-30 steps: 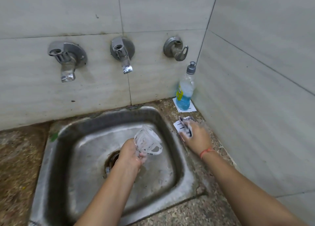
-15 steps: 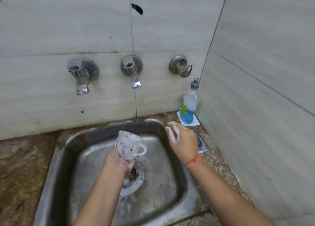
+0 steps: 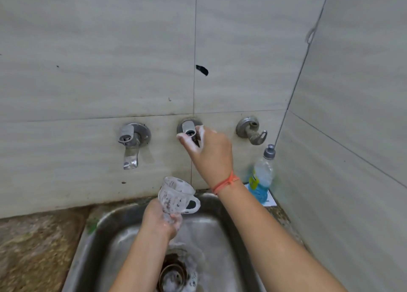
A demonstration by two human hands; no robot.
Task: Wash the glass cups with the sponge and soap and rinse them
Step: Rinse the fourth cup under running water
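A soapy glass cup (image 3: 176, 196) with a handle is upright over the steel sink (image 3: 94, 243). My left hand (image 3: 159, 220) grips it round its base. My right hand (image 3: 208, 151), foamy on the fingers and with a red thread at the wrist, is raised to the wall, where its thumb and fingers curl round the handle of the middle tap (image 3: 189, 129). No water shows from that tap. The sponge is not in view.
A left tap (image 3: 131, 145) and a right wall valve (image 3: 252, 131) flank the middle one. A bottle of blue soap (image 3: 262, 177) stands in the right corner on a white card. Foam lies around the sink drain (image 3: 174, 272). Speckled stone counter lies at the left.
My right hand left the counter beside the sink and rose to the middle tap. My left hand lifted the cup higher, turning it upright. The view tilted upward.
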